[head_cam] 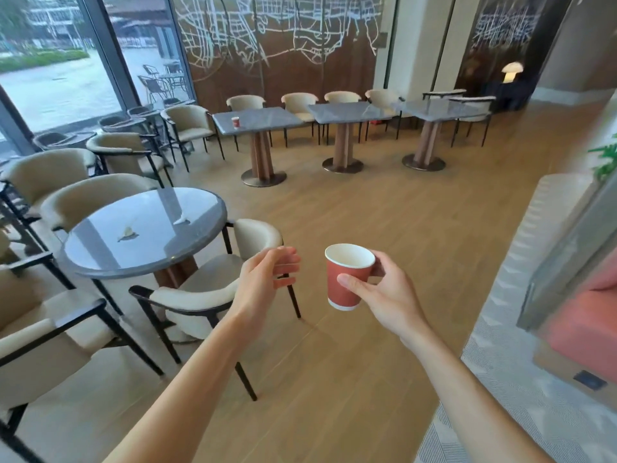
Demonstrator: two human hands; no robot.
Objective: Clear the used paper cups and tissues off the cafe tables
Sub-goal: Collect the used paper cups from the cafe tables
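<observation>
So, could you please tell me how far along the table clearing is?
One red paper cup is in the right hand; the left hand holds nothing. Still left: two tissues on the round table and a red cup on the far square table.

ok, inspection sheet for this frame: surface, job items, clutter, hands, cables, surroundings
Surface: round grey table near left; three square grey tables by the far wall.
Job's things: red paper cup in the right hand; second red cup upright on the leftmost square table; crumpled tissues on the round table.
Clutter: nothing seen.
Grippers: right hand grips the cup, thumb in front; left hand holds nothing, fingers loosely curled.
Cables: nothing seen.
Surroundings: cream armchairs, wooden floor, windows at left, lit lamp far right.
</observation>
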